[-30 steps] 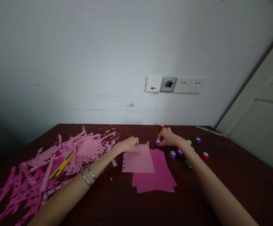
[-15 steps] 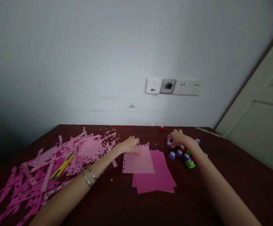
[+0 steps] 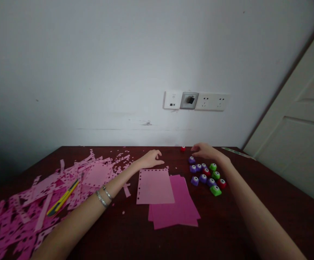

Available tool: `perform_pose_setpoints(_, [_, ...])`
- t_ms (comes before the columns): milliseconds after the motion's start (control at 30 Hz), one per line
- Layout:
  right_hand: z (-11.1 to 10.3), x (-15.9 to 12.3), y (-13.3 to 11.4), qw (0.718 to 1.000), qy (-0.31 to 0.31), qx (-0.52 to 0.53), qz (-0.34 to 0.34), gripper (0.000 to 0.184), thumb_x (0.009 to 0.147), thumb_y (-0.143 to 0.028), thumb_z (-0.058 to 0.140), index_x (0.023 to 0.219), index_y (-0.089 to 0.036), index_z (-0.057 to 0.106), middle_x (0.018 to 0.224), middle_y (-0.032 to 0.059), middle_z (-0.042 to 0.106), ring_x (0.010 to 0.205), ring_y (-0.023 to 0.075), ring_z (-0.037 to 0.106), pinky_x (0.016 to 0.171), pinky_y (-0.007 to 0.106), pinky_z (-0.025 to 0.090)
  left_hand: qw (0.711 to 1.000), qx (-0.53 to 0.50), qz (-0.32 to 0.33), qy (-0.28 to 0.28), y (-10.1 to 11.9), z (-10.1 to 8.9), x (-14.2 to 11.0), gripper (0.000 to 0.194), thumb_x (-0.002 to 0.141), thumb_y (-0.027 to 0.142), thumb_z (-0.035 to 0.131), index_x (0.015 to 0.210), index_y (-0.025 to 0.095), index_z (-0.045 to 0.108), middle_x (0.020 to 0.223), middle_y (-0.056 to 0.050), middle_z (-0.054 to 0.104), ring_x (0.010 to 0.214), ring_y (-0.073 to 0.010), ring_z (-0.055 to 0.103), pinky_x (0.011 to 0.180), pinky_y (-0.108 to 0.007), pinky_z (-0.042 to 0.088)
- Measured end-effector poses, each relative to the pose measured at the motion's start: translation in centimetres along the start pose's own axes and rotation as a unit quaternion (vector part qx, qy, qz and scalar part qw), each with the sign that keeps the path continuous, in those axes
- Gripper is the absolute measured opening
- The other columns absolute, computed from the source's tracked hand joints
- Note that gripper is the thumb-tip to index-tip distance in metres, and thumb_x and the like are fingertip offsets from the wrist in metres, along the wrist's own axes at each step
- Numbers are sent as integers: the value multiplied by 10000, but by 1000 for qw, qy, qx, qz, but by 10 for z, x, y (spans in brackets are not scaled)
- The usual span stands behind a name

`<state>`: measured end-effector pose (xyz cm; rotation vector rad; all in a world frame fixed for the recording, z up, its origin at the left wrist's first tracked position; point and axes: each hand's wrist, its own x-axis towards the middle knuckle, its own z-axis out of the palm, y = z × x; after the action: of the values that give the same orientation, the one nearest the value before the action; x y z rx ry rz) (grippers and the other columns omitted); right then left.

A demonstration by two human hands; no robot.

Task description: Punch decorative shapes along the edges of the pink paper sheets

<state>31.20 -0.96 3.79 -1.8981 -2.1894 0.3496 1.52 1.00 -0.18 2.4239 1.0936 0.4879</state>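
Lifted off the punched sheet (image 3: 155,187) short of the worktop's (image 3: 219,227) far edge, the open left hand (image 3: 150,159) leaves it liable to skid if brushed; the right hand (image 3: 205,150), also open, could bump the red punch (image 3: 183,148).

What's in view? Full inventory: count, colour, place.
Table: one, dark reddish brown, foreground.
Light pink sheet: one, edge holes, table centre.
Darker pink sheets: at least two, partly under it.
Purple punches: seven, right of sheets.
Red punches: three, two with those, one farther back.
Green punches: three, same cluster.
Paper scraps: many, pinks, table's left.
Cutter: one, yellow and dark, on scraps.
Thin strip: one, greenish white, far right.
Wall: one, pale grey, behind.
Wall plates: at least three, white/grey, behind.
Door: one, white, right.
Bracelets: two, silvery, left wrist.
Left hand: one, by light sheet's far edge.
Right hand: one, beyond purple punches.
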Motion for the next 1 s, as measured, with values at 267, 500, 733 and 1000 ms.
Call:
perform_pose_setpoints(267, [26, 57, 40, 999, 35, -8, 12, 305, 698, -309, 609, 911, -103, 681, 866, 90, 678, 768, 191, 599, 645, 238, 414, 999, 23, 24, -29, -1, 26, 114, 153, 739, 177, 547, 803, 100, 663, 779, -65, 658, 706, -146, 560, 662, -247, 408])
perform_pose_setpoints(500, [41, 78, 44, 1000, -14, 13, -4, 278, 682, -282, 600, 890, -123, 694, 703, 39, 662, 648, 156, 570, 555, 224, 377, 997, 36, 41, -46, 5, 60, 169, 226, 682, 89, 536, 879, 79, 647, 736, -67, 642, 631, -144, 522, 621, -258, 405])
perform_pose_setpoints(733, [48, 90, 45, 999, -17, 26, -9, 207, 701, -236, 600, 845, -113, 684, 715, 46, 666, 653, 144, 566, 572, 212, 388, 996, 13, 55, -63, -1, 72, 191, 185, 696, 153, 571, 856, 120, 658, 751, -22, 644, 670, -129, 520, 665, -247, 416])
perform_pose_setpoints(1000, [50, 93, 41, 999, -13, 18, -37, 191, 678, -232, 614, 816, -113, 669, 755, 65, 674, 672, 155, 575, 597, 225, 405, 997, -7, 52, -53, -4, 67, 186, 223, 660, 197, 651, 864, 107, 655, 754, -27, 632, 670, -125, 510, 665, -244, 401])
